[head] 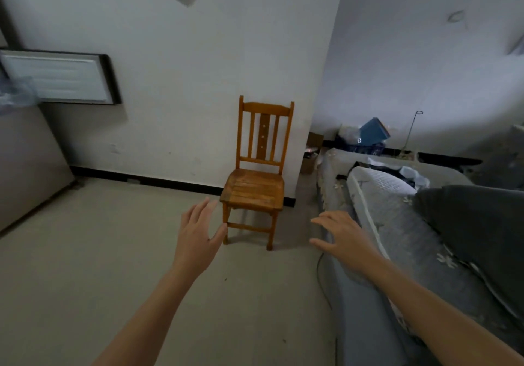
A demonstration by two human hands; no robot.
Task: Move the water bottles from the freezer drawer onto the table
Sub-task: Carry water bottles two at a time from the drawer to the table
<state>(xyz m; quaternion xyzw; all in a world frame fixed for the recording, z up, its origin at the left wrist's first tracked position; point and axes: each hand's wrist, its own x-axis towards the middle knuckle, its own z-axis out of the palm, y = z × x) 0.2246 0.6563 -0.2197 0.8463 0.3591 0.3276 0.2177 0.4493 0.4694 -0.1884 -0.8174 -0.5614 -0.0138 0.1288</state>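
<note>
Both of my hands reach forward over the floor and hold nothing. My left hand (198,232) has its fingers straight, just left of a wooden chair's front leg. My right hand (340,238) is spread flat, palm down, above the edge of a grey bed. At the far left stands the fridge (25,161), its upper door (59,77) swung open with the white inner panel showing. A blurred clear plastic shape (14,93) shows at the left edge by that door. No water bottle, freezer drawer or table can be made out.
A wooden chair (256,184) stands against the white wall ahead. A bed with a grey patterned cover (397,223) and a dark pillow (476,223) fills the right side. Boxes and clutter (365,138) sit in the far corner. Pale tiled floor (113,252) lies between me and the fridge.
</note>
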